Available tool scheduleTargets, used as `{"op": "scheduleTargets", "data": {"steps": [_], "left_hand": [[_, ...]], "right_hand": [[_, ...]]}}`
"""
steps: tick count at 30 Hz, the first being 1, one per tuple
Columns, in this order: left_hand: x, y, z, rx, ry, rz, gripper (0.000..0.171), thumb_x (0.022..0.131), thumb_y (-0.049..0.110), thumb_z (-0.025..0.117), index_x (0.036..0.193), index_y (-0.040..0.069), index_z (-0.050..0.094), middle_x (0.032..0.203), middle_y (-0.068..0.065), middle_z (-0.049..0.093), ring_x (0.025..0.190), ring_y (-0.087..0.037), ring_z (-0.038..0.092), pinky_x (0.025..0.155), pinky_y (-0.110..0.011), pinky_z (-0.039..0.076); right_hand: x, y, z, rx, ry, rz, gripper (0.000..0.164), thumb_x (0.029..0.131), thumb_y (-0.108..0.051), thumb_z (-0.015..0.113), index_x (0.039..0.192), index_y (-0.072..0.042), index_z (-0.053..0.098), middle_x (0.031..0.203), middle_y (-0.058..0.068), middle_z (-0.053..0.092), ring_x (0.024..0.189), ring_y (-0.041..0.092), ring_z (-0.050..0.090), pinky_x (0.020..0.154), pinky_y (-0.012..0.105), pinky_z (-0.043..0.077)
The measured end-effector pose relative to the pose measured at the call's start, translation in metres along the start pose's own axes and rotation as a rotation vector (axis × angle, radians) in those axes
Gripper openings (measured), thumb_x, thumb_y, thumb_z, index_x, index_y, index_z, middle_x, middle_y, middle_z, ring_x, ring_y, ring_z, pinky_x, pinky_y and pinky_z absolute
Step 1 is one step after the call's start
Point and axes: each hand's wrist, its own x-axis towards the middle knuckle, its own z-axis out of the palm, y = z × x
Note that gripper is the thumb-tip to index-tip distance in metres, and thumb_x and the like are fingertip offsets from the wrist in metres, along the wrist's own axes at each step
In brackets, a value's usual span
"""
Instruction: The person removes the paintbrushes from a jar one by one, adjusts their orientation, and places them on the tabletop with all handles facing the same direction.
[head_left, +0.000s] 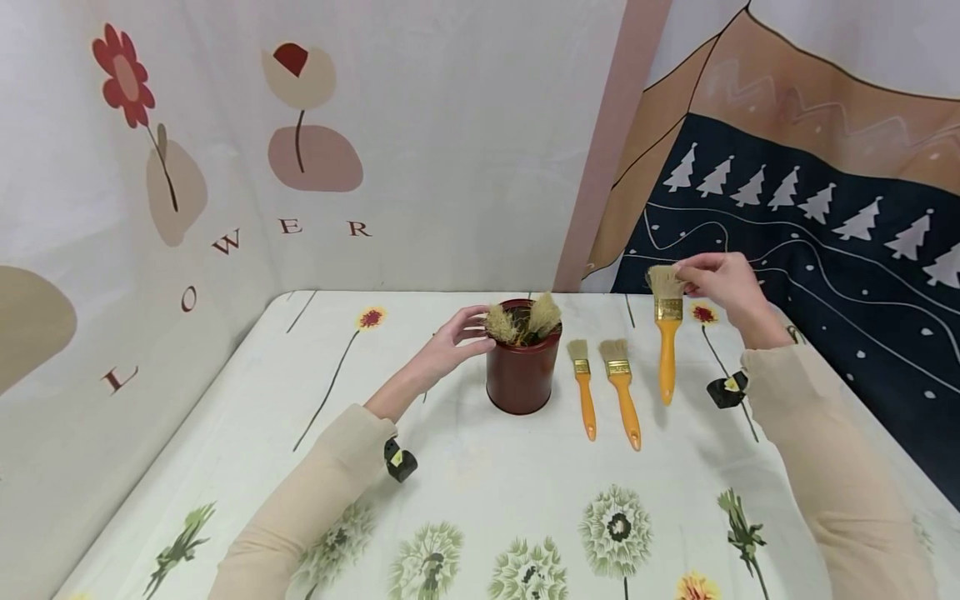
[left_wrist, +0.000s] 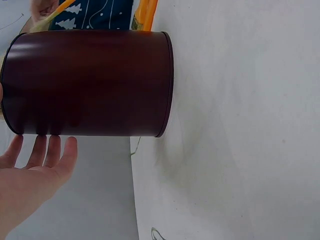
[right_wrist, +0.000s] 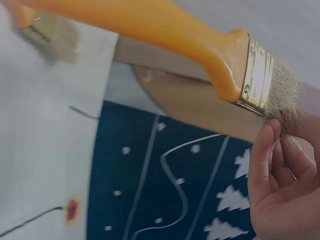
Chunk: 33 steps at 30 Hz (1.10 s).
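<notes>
My right hand (head_left: 729, 287) pinches a wide paintbrush (head_left: 667, 342) by its pale bristles, and the orange handle hangs straight down. In the right wrist view, thumb and fingertips (right_wrist: 270, 130) meet at the edge of the bristles, just past the gold ferrule (right_wrist: 257, 75). A dark red can (head_left: 521, 379) stands upright with two bristle heads (head_left: 544, 315) sticking out of its top. At its left side is my left hand (head_left: 453, 340), fingers nearly straight. The left wrist view has those fingertips (left_wrist: 52, 145) right at the can's wall.
Two more orange-handled paintbrushes, a narrow one (head_left: 582, 387) and a wider one (head_left: 621, 392), lie right of the can, bristles pointing away. A flower-printed cloth (head_left: 450, 467) covers the table. Printed curtains (head_left: 450, 167) rise behind it, and a dark blue one (head_left: 825, 275) hangs at the right.
</notes>
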Motion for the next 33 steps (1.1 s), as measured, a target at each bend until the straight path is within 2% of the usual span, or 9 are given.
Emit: {"op": "scheduleTargets", "data": {"steps": [2, 4, 7, 9, 11, 15, 21, 25, 33], "left_hand": [[0.004, -0.007, -0.001, 0.001, 0.006, 0.004, 0.055, 0.085, 0.021, 0.060, 0.133, 0.018, 0.033, 0.130, -0.010, 0.037, 0.119, -0.025, 0.034, 0.094, -0.040, 0.033], [0.004, -0.008, -0.001, 0.004, 0.010, 0.008, 0.055, 0.085, 0.022, 0.061, 0.133, 0.018, 0.034, 0.130, -0.009, 0.037, 0.119, -0.025, 0.034, 0.094, -0.040, 0.033], [0.004, -0.009, -0.001, 0.004, 0.015, 0.015, 0.055, 0.084, 0.023, 0.061, 0.132, 0.019, 0.035, 0.129, -0.008, 0.038, 0.118, -0.025, 0.035, 0.093, -0.039, 0.034], [0.004, -0.009, -0.001, 0.006, 0.020, 0.013, 0.054, 0.084, 0.023, 0.062, 0.131, 0.020, 0.036, 0.128, -0.007, 0.039, 0.118, -0.024, 0.036, 0.093, -0.038, 0.034], [0.004, -0.009, -0.001, 0.009, 0.024, 0.008, 0.053, 0.084, 0.023, 0.062, 0.131, 0.021, 0.037, 0.128, -0.006, 0.040, 0.117, -0.022, 0.037, 0.093, -0.038, 0.034], [0.003, -0.008, 0.000, 0.008, 0.018, 0.012, 0.054, 0.084, 0.022, 0.062, 0.131, 0.020, 0.036, 0.128, -0.007, 0.039, 0.118, -0.023, 0.036, 0.093, -0.039, 0.034], [0.003, -0.007, 0.000, 0.002, 0.011, 0.019, 0.054, 0.085, 0.020, 0.061, 0.132, 0.018, 0.035, 0.129, -0.009, 0.038, 0.118, -0.024, 0.036, 0.093, -0.039, 0.034], [0.002, -0.007, 0.000, 0.007, 0.018, 0.015, 0.054, 0.084, 0.021, 0.061, 0.132, 0.019, 0.036, 0.128, -0.008, 0.039, 0.117, -0.022, 0.037, 0.093, -0.038, 0.035], [0.003, -0.009, 0.000, 0.013, 0.027, 0.000, 0.053, 0.084, 0.025, 0.062, 0.130, 0.023, 0.037, 0.128, -0.004, 0.039, 0.117, -0.018, 0.038, 0.093, -0.037, 0.035]], "right_hand": [[0.029, 0.047, 0.001, 0.037, -0.019, 0.026, 0.030, 0.087, -0.025, 0.057, 0.103, 0.000, 0.062, 0.096, 0.014, 0.057, 0.071, 0.020, 0.054, 0.061, 0.026, 0.049], [0.063, 0.101, 0.003, 0.053, -0.028, 0.057, 0.031, 0.083, -0.032, 0.061, 0.100, -0.007, 0.065, 0.095, 0.011, 0.058, 0.072, 0.025, 0.054, 0.051, 0.031, 0.048], [0.105, 0.178, 0.011, -0.011, 0.013, 0.059, 0.041, 0.075, -0.050, 0.062, 0.098, -0.017, 0.067, 0.094, 0.006, 0.058, 0.073, 0.023, 0.055, 0.046, 0.030, 0.047], [0.113, 0.201, 0.018, -0.046, 0.035, 0.056, 0.042, 0.076, -0.051, 0.061, 0.099, -0.016, 0.066, 0.095, 0.007, 0.058, 0.075, 0.025, 0.055, 0.049, 0.029, 0.049], [0.112, 0.212, 0.023, -0.062, 0.050, 0.041, 0.039, 0.078, -0.048, 0.061, 0.098, -0.015, 0.066, 0.093, 0.007, 0.058, 0.074, 0.024, 0.055, 0.059, 0.028, 0.051], [0.089, 0.189, 0.027, -0.024, 0.021, 0.075, 0.028, 0.081, -0.032, 0.063, 0.096, -0.009, 0.065, 0.087, 0.010, 0.058, 0.071, 0.022, 0.054, 0.059, 0.027, 0.051], [0.032, 0.106, 0.020, 0.018, -0.140, 0.147, 0.027, 0.083, -0.017, 0.059, 0.101, 0.003, 0.061, 0.077, 0.008, 0.057, 0.065, 0.017, 0.052, 0.059, 0.026, 0.050], [0.004, 0.069, 0.025, -0.022, -0.149, 0.163, 0.033, 0.084, -0.011, 0.055, 0.106, 0.013, 0.054, 0.069, 0.004, 0.055, 0.059, 0.011, 0.050, 0.057, 0.021, 0.048], [-0.001, 0.074, 0.032, -0.093, -0.177, 0.222, 0.032, 0.087, -0.009, 0.051, 0.109, 0.013, 0.052, 0.075, 0.003, 0.054, 0.058, 0.009, 0.048, 0.055, 0.019, 0.047]]}}
